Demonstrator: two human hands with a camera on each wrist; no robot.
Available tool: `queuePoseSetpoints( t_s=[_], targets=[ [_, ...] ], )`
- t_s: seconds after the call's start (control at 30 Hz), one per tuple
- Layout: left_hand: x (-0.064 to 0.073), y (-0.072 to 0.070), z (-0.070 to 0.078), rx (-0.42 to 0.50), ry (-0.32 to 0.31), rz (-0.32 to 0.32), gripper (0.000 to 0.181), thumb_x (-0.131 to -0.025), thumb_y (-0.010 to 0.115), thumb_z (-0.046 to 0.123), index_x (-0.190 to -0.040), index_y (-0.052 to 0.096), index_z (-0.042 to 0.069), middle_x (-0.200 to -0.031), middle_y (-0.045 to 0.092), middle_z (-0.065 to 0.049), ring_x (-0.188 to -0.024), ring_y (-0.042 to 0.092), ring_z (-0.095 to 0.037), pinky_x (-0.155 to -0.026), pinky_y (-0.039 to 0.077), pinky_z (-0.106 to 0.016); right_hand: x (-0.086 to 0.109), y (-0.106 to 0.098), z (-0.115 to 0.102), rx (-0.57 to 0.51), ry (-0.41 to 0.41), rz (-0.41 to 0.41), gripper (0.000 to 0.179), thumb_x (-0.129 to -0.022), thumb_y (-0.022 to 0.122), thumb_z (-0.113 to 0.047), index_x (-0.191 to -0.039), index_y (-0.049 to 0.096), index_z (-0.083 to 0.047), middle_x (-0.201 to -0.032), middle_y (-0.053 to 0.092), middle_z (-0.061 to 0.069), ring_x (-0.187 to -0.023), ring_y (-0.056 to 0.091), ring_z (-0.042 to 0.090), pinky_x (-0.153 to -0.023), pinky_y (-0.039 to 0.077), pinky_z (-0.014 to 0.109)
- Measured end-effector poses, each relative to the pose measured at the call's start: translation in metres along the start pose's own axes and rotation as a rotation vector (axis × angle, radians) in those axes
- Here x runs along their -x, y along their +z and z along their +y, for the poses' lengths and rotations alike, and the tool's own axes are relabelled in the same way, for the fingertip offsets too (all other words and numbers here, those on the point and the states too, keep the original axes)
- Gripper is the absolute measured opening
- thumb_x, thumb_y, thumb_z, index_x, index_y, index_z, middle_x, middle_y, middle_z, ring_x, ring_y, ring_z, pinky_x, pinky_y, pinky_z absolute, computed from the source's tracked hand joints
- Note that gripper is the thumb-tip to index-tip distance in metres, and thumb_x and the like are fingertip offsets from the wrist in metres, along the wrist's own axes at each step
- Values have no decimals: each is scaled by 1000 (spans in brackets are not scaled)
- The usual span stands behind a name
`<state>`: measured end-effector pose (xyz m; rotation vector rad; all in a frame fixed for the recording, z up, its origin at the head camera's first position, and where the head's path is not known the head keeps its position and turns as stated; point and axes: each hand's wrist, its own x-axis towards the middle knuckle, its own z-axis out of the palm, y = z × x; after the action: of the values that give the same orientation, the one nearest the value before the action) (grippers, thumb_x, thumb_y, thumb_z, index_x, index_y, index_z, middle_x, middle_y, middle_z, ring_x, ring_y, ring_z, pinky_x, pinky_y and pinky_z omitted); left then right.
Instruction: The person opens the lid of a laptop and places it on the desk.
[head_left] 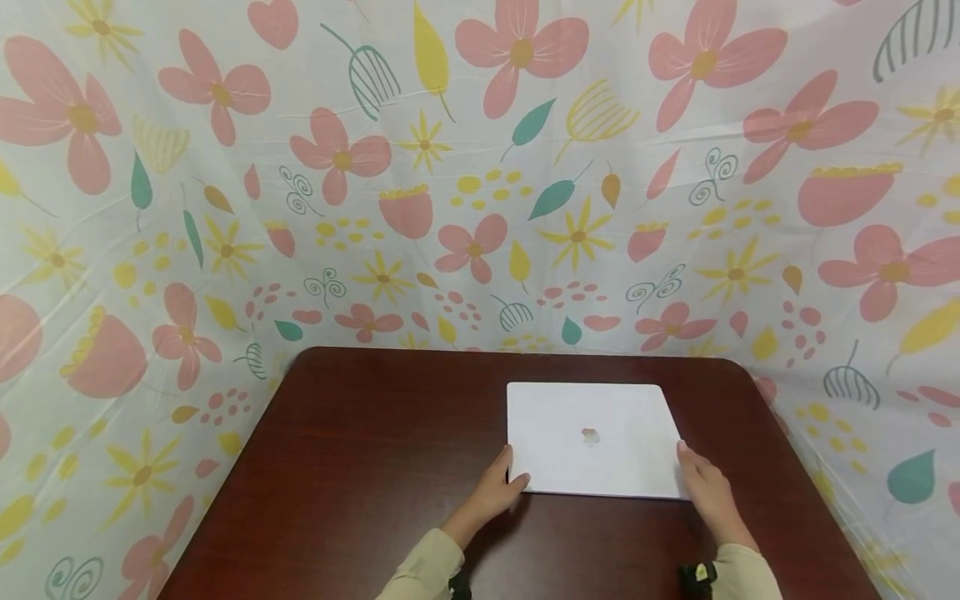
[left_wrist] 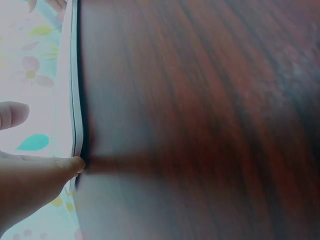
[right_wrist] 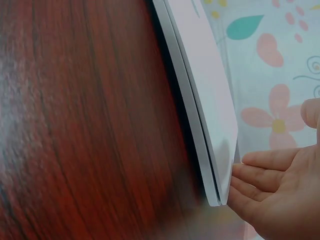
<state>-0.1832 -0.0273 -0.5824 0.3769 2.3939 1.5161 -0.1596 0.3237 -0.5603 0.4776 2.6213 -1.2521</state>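
Note:
A closed silver-white laptop (head_left: 596, 417) with a logo on its lid lies toward the right side of the dark brown table. At its near left corner, my left hand (head_left: 497, 486) touches the side with outstretched fingers. The left wrist view shows a fingertip (left_wrist: 76, 164) against the laptop's thin edge (left_wrist: 76, 100) and the thumb (left_wrist: 14, 115) raised away from the lid. On the opposite side, my right hand (head_left: 708, 492) rests its straight fingers (right_wrist: 265, 177) along the laptop's short edge. The right thumb (right_wrist: 311, 114) is apart from the lid.
The glossy brown table (head_left: 375, 442) has rounded far corners. A white cloth (head_left: 465, 167) printed with flowers and leaves hangs behind and along both sides of it. Dark straps show at both wrists, below light sleeves (head_left: 429, 565).

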Motion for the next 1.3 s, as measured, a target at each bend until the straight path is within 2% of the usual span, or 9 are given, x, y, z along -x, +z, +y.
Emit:
queuePoseSetpoints(
  t_s=[0.57,0.83,1.3],
  targets=[
    [12,-15,-10,39,-4,19,67,-97,56,17,-145,22,-15,-152,20,-32,-142,17,-44,-113,18,-57,5,13,-9,-13,-22,-6,89,-97,11,-62,-146,19,12,-148,15,38,-137,11,54,-111,13,63],
    [18,-21,-16,23,-16,25,67,-98,55,18,-145,21,-15,-152,19,-32,-142,17,-44,-113,18,-57,10,22,-12,-24,-32,-3,89,-98,13,-62,-146,21,12,-148,17,38,-137,14,53,-111,14,63],
    [30,-38,-23,9,34,56,66,-96,56,13,-141,21,-22,-148,19,-39,-139,17,-49,-112,18,-60,19,38,-26,-8,-60,7,86,-100,16,-58,-144,27,15,-146,24,37,-136,20,52,-111,17,61]
  ],
)
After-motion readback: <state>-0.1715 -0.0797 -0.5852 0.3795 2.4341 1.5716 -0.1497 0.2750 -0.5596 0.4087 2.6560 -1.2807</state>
